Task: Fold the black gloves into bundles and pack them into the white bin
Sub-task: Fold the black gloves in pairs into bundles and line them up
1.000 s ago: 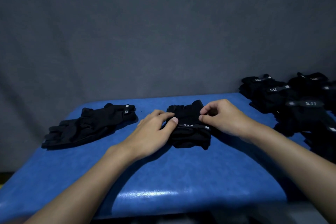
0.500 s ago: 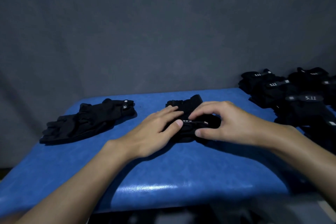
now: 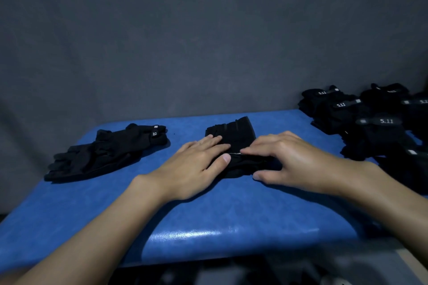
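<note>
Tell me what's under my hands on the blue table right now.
A partly folded black glove bundle lies under the left hand and right hand. Its far end shows; the fold beneath the hands is covered.

The gloves (image 3: pixel 234 132) are matt black cloth. The blue table (image 3: pixel 231 215) looks like smooth, glossy vinyl. The grey wall (image 3: pixel 208 41) is matt.

Bare table (image 3: pixel 231 210) along the near edge; loose gloves (image 3: pixel 108 152) block the left edge, a glove pile (image 3: pixel 370 122) the right.
</note>
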`<state>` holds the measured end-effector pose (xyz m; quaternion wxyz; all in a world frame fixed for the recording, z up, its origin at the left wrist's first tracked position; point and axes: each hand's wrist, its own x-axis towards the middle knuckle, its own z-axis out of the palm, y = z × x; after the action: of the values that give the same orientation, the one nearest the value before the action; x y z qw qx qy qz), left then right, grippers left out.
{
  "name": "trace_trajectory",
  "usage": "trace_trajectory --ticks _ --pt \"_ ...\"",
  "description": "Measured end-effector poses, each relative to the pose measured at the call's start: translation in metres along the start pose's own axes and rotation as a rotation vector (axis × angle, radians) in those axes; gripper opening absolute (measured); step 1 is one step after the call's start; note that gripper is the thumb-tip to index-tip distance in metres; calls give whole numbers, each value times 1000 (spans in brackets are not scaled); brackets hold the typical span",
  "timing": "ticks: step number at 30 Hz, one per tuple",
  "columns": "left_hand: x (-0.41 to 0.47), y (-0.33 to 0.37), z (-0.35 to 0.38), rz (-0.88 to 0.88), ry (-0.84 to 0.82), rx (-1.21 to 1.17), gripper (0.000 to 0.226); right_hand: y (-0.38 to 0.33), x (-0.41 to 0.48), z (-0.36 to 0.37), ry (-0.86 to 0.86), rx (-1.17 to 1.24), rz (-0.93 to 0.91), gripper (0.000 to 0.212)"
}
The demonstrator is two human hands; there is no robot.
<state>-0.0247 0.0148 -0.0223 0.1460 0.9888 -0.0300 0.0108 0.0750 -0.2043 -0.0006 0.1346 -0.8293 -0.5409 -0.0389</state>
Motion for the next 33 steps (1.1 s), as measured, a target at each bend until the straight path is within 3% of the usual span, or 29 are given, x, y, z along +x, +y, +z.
trace_trajectory --ticks 7,11,15,21,26,29,33 --pt "-7 -2 -7 68 -36 -57 84 -4 -3 1 3 -18 -23 35" --pt "-7 -2 -9 115 -17 -14 69 -3 -2 2 -2 104 -1 42" --pt "-5 -3 -8 164 -13 23 59 -2 6 0 141 311 128 37" --pt "-6 -5 -7 138 -57 75 60 6 19 0 -111 351 232 42" --pt "-4 -5 -6 132 -67 124 62 15 25 5 -284 238 239 56" --pt "-5 -4 -6 139 -43 150 69 14 23 4 -226 323 243 56" --pt "-5 -2 -7 156 25 158 77 9 8 -13 -88 617 186 52"
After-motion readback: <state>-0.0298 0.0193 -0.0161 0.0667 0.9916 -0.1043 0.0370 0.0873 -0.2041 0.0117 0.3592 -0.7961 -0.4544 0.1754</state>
